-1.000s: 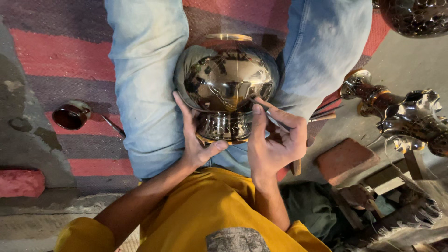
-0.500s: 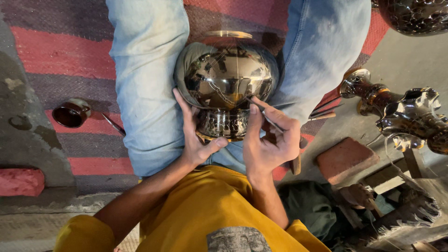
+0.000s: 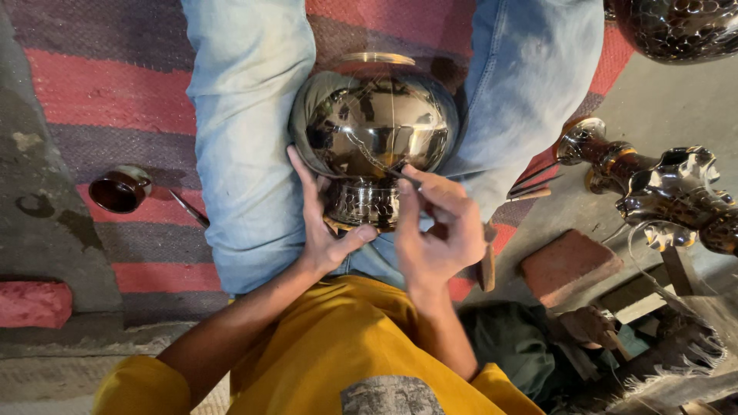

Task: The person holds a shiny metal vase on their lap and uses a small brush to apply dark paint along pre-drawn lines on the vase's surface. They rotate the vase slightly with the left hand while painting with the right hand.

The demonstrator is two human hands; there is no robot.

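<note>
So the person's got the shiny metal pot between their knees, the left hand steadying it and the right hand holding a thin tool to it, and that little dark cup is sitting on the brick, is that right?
Not quite: the small dark cup sits on the striped rug, not on the brick. The head view shows it. The rest holds: the shiny metal pot lies between the knees, the left hand steadies it and the right hand holds a thin tool to it.
</note>
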